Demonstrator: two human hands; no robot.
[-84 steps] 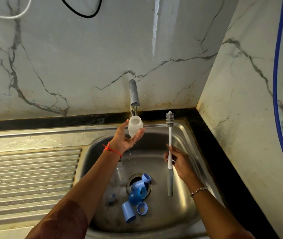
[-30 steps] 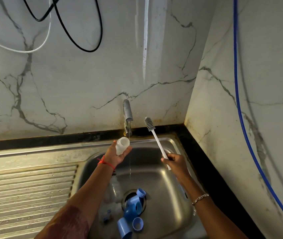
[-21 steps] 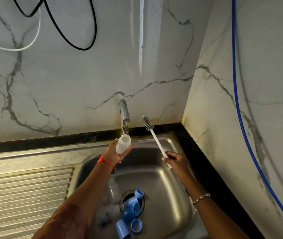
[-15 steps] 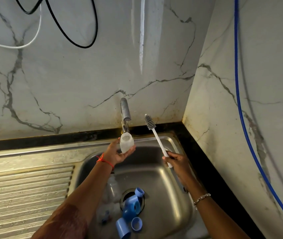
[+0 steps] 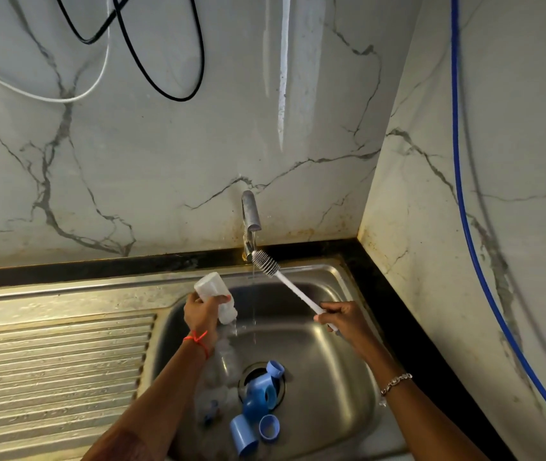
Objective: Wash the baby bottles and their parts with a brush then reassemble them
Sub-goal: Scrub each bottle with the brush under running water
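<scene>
left hand: fingers wrapped round the clear baby bottle, tipped mouth-down over the sink, just left of the stream
right hand: clamped on the bottle brush, bristles under the tap
blue parts: piled on the drain, near side
risk: wet bottle's probably slick, could slip out and land on those parts; the brush may splash too

Nothing written can be read: no label, brand, number or sign. The bottle just left of the tap and the brush just right of it show no legible marks; the blue parts below the tap are too small to tell.
</scene>
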